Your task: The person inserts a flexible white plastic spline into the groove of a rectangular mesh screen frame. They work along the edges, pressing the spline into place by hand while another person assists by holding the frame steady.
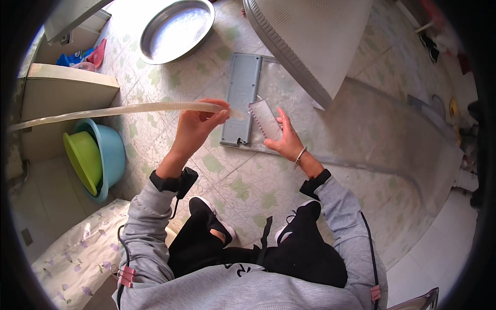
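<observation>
Nearest the head view is the person's grey top (206, 289), with black trousers (305, 263) just beyond it. If water comes through the pale hose (155, 106), its far end could spray off the pale piece (266, 118) onto the black wrist units (189, 181), since both hands work close to the outlet; I cannot tell whether any is flowing. A wet surface could also make the piece slip, as it seems held only by its near right part, and the hose's long span to the left could tug the outlet off aim. The left hand (199, 121) is closed round the hose near its end. The right hand (285, 137) is partly open, its thumb and fingers spread to hold the piece, which is over the grey panel (240, 93) on the floor (206, 163). The mesh cover (320, 41), far right, could be knocked if that hand reached farther.
</observation>
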The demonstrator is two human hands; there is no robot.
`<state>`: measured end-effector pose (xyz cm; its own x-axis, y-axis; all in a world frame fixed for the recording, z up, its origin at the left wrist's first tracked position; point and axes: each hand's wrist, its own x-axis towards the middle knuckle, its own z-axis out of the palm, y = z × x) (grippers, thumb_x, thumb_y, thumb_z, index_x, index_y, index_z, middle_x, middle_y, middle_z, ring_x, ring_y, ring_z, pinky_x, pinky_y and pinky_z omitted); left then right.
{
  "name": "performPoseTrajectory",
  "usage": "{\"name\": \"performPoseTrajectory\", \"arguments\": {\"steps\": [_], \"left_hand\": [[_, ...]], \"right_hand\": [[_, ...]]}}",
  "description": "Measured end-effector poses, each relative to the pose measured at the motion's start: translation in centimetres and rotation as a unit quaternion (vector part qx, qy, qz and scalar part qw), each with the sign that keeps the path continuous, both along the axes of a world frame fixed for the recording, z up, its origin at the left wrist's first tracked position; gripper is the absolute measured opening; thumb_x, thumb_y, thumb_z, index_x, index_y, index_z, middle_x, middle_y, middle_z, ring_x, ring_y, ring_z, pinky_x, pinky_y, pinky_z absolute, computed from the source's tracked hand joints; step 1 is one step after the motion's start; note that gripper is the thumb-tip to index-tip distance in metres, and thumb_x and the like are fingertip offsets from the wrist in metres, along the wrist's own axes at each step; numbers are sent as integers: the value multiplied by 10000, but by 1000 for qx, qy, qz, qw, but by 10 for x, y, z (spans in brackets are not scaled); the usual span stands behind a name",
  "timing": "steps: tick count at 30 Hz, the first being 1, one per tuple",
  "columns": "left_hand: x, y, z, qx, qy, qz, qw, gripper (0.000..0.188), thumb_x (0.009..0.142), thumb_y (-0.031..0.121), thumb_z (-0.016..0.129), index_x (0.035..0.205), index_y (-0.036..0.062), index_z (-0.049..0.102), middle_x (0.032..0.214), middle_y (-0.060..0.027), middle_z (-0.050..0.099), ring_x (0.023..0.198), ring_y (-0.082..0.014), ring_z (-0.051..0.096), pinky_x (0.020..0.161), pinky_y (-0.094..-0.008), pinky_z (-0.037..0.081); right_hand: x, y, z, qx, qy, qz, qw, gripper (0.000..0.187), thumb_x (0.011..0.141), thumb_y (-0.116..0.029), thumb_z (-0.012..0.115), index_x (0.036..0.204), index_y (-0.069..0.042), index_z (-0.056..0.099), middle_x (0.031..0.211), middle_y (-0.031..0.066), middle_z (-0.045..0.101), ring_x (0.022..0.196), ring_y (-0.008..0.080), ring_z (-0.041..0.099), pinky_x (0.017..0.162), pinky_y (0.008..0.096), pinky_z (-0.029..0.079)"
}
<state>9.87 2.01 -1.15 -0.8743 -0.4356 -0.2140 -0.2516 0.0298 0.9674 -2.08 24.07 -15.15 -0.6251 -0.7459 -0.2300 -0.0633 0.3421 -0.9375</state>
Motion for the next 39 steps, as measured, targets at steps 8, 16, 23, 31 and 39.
{"name": "performPoseTrajectory", "arguments": {"steps": [8,16,23,31,39], "left_hand": [[-10,8,6,44,26,-12,999,209,891,78,644,1073,-24,635,958,-82,681,873,-117,648,785,-231,532],[-13,11,10,8,43,21,999,213,884,73,651,1072,-24,633,963,-78,678,877,-116,645,790,-227,528],[-5,18,4,54,22,-35,998,208,877,66,659,1067,-15,638,957,-64,678,869,-105,640,775,-222,523],[-16,17,3,46,34,41,998,217,880,79,658,1073,-18,635,950,-73,684,853,-119,648,771,-236,532],[-12,19,-1,48,12,16,999,242,887,109,660,1090,-20,629,967,-98,683,879,-145,660,794,-250,541]], "right_hand": [[-3,-7,13,-75,-362,-70,926,712,817,-202,587,1426,0,280,1300,179,491,980,233,588,835,416,516],[-8,-10,28,-204,-625,-27,754,549,919,-366,290,1319,-39,478,1130,160,632,910,223,620,793,394,511],[-7,-8,29,-197,-608,-49,767,571,950,-431,244,1337,-82,476,1150,162,630,895,204,622,794,377,506],[-5,-9,25,-226,-611,-54,757,553,977,-401,252,1357,-45,440,1171,178,615,906,209,631,789,359,533],[-4,-9,21,-213,-612,-50,760,507,988,-372,316,1351,-40,437,1160,165,619,913,207,628,797,355,529]]}}
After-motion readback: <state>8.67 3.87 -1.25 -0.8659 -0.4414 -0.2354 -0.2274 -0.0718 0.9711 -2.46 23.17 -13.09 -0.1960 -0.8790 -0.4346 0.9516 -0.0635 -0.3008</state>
